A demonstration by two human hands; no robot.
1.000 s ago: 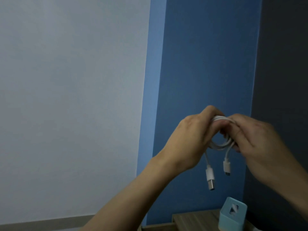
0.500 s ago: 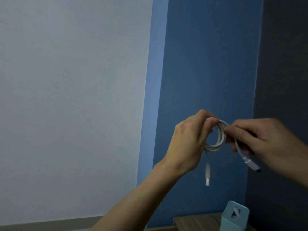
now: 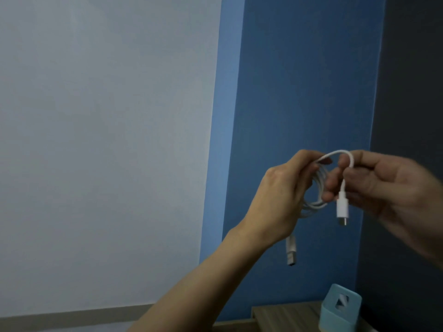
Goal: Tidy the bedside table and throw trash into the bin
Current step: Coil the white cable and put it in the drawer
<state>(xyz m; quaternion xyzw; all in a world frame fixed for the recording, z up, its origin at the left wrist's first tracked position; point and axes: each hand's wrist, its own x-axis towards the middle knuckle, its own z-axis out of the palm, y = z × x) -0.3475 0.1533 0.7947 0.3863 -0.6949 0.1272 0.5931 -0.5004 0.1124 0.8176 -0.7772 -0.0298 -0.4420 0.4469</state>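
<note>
Aloft, left hand (image 3: 280, 200), right hand (image 3: 388, 188), one cable (image 3: 340, 207)

The thin white round cable (image 3: 335, 153) has a smooth, faintly glossy plastic sheath. Its white oblong plug (image 3: 341, 207) is smooth plastic and ends in a dull metal tip. The pale blue square-topped plastic box (image 3: 335, 317) looks matt. The brown wooden counter (image 3: 285, 315) shows streaky grain. The blue wall (image 3: 299, 80) and the pale grey wall (image 3: 96, 140) are smooth, matt paint.

a home bedroom: wooden bedside table (image 3: 285, 313) against painted walls (image 3: 299, 92) (blue beside white).
</note>
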